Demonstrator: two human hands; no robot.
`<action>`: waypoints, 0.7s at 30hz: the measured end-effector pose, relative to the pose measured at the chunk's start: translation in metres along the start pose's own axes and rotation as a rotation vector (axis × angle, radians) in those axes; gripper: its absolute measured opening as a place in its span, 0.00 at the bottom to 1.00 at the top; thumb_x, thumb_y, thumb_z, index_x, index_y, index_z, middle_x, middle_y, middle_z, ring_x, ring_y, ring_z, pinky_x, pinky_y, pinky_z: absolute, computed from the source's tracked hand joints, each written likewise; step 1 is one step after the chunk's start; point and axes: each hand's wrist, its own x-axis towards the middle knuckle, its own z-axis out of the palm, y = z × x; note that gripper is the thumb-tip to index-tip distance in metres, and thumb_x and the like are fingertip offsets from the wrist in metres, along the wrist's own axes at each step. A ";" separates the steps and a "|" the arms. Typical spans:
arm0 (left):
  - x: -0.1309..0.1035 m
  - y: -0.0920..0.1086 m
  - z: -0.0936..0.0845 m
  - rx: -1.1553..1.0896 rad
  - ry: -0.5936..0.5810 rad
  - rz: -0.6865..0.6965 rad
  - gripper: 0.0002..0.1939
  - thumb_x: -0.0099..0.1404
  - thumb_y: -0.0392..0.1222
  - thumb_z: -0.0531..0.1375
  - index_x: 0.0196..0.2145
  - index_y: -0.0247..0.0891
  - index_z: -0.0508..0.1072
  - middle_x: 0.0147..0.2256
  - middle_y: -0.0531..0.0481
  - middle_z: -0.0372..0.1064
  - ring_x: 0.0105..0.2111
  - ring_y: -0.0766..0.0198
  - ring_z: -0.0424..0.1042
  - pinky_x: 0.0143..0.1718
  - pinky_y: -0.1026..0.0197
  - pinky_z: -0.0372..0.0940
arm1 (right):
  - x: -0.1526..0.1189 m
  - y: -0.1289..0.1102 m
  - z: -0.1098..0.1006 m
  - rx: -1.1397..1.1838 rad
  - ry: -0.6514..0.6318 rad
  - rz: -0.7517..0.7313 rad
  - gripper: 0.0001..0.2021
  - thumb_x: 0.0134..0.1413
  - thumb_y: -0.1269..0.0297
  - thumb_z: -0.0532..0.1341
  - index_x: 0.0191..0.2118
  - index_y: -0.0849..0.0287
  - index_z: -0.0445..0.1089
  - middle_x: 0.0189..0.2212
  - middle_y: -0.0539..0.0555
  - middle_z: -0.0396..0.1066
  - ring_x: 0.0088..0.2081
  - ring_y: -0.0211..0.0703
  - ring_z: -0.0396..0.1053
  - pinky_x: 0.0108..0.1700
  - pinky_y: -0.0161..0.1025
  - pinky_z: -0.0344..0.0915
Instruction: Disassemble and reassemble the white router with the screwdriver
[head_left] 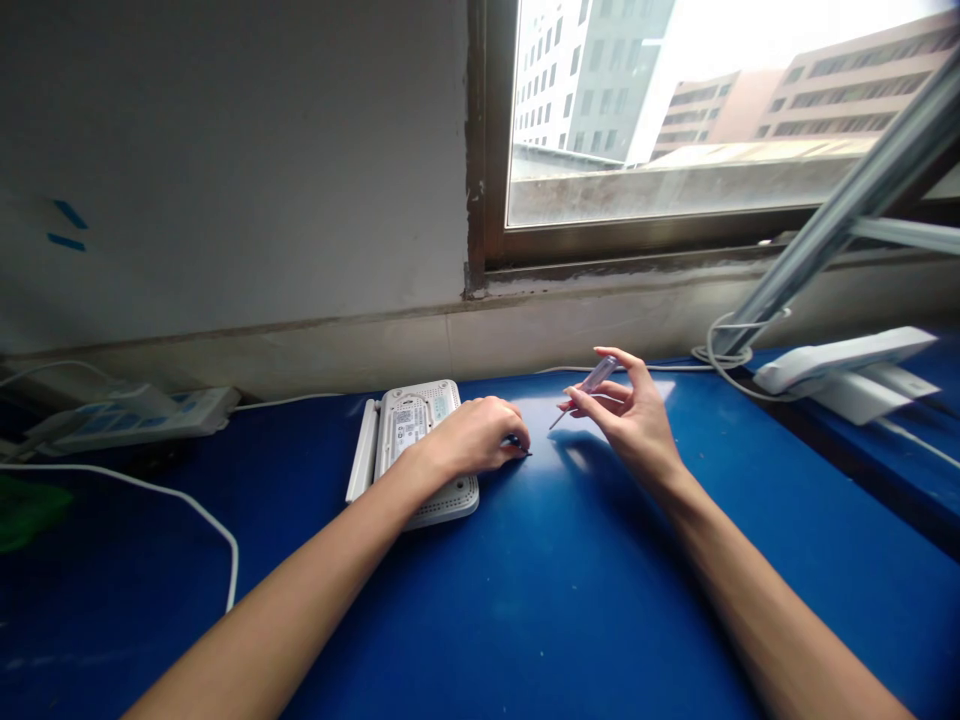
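My right hand holds a screwdriver with a clear, purplish handle between thumb and fingers. Its thin metal shaft slants down to the left, the tip above the blue table. Just left of it, my left hand is closed in a pinch low over the table. A small dark piece shows at its fingertips, too small to name surely. Beneath my left wrist lies a white router, label side up, with its antennas folded along the left side. My forearm and hand cover part of it.
On the left, a white power strip and a white cable lie on the blue table. To the right are a metal strut with a coiled cable at its foot and another power strip. A wall and window stand behind.
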 end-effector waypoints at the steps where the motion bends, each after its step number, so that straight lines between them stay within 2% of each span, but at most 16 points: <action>1: -0.001 0.000 -0.002 0.002 -0.004 -0.002 0.07 0.65 0.32 0.68 0.40 0.40 0.85 0.43 0.47 0.82 0.41 0.58 0.80 0.46 0.62 0.71 | 0.000 0.000 0.000 -0.002 -0.001 0.001 0.36 0.49 0.50 0.77 0.60 0.48 0.62 0.33 0.50 0.80 0.36 0.56 0.83 0.40 0.51 0.82; 5: -0.014 0.003 -0.015 0.023 0.022 -0.050 0.09 0.66 0.34 0.69 0.44 0.40 0.85 0.46 0.47 0.81 0.46 0.57 0.79 0.50 0.61 0.71 | -0.001 -0.001 0.002 0.008 -0.018 -0.009 0.36 0.50 0.49 0.76 0.60 0.49 0.62 0.33 0.51 0.81 0.35 0.55 0.83 0.40 0.50 0.82; 8: -0.035 0.011 -0.021 0.078 0.121 -0.167 0.10 0.71 0.40 0.65 0.47 0.38 0.83 0.51 0.42 0.79 0.57 0.49 0.73 0.59 0.50 0.68 | -0.003 -0.001 0.005 0.017 -0.050 0.005 0.36 0.50 0.49 0.76 0.61 0.49 0.62 0.34 0.51 0.81 0.36 0.55 0.83 0.40 0.50 0.82; 10: -0.051 0.019 -0.021 0.141 0.203 -0.302 0.19 0.71 0.45 0.64 0.56 0.35 0.80 0.60 0.33 0.72 0.65 0.35 0.62 0.63 0.34 0.61 | -0.004 -0.001 0.008 0.019 -0.079 0.019 0.36 0.50 0.49 0.76 0.61 0.48 0.62 0.34 0.51 0.80 0.37 0.56 0.83 0.41 0.52 0.82; 11: -0.057 0.024 -0.019 0.205 0.220 -0.436 0.28 0.68 0.52 0.66 0.61 0.37 0.76 0.65 0.31 0.66 0.68 0.28 0.56 0.64 0.28 0.58 | -0.004 0.000 0.009 0.019 -0.091 0.023 0.37 0.50 0.49 0.76 0.61 0.48 0.62 0.34 0.51 0.80 0.37 0.56 0.83 0.41 0.52 0.82; 12: -0.063 0.028 -0.017 0.238 0.227 -0.569 0.36 0.65 0.58 0.67 0.65 0.37 0.72 0.67 0.29 0.62 0.69 0.21 0.51 0.64 0.24 0.55 | -0.005 0.000 0.010 0.018 -0.100 0.025 0.37 0.50 0.49 0.76 0.62 0.48 0.62 0.34 0.51 0.80 0.37 0.57 0.83 0.41 0.53 0.82; 14: -0.074 0.033 -0.013 0.231 0.185 -0.697 0.44 0.63 0.62 0.67 0.70 0.37 0.66 0.70 0.28 0.58 0.70 0.17 0.48 0.64 0.20 0.53 | -0.006 0.000 0.013 0.015 -0.106 0.023 0.36 0.50 0.50 0.76 0.61 0.48 0.62 0.34 0.51 0.81 0.37 0.57 0.84 0.40 0.52 0.83; 15: -0.079 0.034 -0.013 0.212 0.160 -0.708 0.45 0.62 0.62 0.66 0.71 0.37 0.64 0.70 0.28 0.57 0.70 0.16 0.47 0.64 0.20 0.52 | -0.007 0.000 0.014 0.014 -0.104 0.020 0.36 0.50 0.50 0.76 0.61 0.48 0.62 0.34 0.51 0.81 0.36 0.57 0.84 0.40 0.52 0.83; 17: -0.091 0.033 -0.017 0.163 0.104 -0.623 0.45 0.61 0.57 0.68 0.72 0.42 0.62 0.71 0.32 0.56 0.71 0.19 0.47 0.65 0.21 0.52 | -0.009 -0.004 0.017 0.010 -0.098 0.013 0.35 0.51 0.51 0.76 0.61 0.47 0.62 0.34 0.50 0.80 0.36 0.56 0.83 0.40 0.52 0.82; 19: -0.103 0.027 -0.026 0.101 0.040 -0.452 0.46 0.58 0.51 0.71 0.72 0.52 0.62 0.73 0.40 0.55 0.73 0.25 0.46 0.67 0.23 0.51 | -0.012 -0.008 0.021 0.004 -0.087 0.008 0.35 0.52 0.51 0.76 0.61 0.47 0.62 0.34 0.50 0.80 0.36 0.56 0.83 0.40 0.53 0.82; 21: -0.115 0.021 -0.035 0.011 -0.035 -0.273 0.49 0.55 0.44 0.72 0.72 0.59 0.61 0.73 0.49 0.56 0.74 0.36 0.47 0.70 0.33 0.53 | -0.014 -0.013 0.025 0.008 -0.075 0.005 0.34 0.52 0.51 0.76 0.61 0.47 0.62 0.34 0.50 0.80 0.36 0.57 0.83 0.39 0.52 0.82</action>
